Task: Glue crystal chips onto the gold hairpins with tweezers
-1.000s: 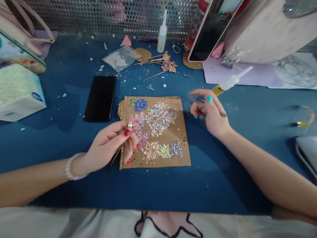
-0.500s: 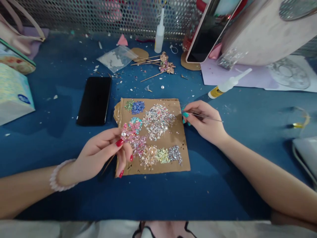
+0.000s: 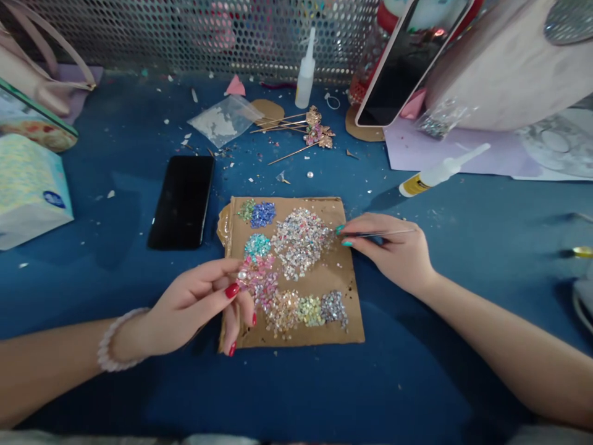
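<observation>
A brown cardboard sheet (image 3: 343, 309) lies on the blue table and carries heaps of small rhinestones (image 3: 299, 238) sorted by colour. My left hand (image 3: 199, 303), with red nails, is closed in a pinch on a thin stick topped with a pearl and pink stones (image 3: 243, 275), held over the sheet's left side. My right hand (image 3: 393, 250), with teal nails, is closed on a slim metal tool (image 3: 384, 233) whose tip rests at the right edge of the silver heap.
A black phone (image 3: 183, 201) lies left of the sheet. A tissue box (image 3: 28, 188) stands far left. Decorated hairpins (image 3: 306, 133), a plastic bag (image 3: 225, 120) and two glue bottles (image 3: 438, 174) (image 3: 306, 77) lie behind. A tablet (image 3: 398, 65) leans at the back right.
My right hand has come down from near the glue bottle to the sheet's right edge, tool tip now at the silver stones. My left hand has stayed pinched on the stick.
</observation>
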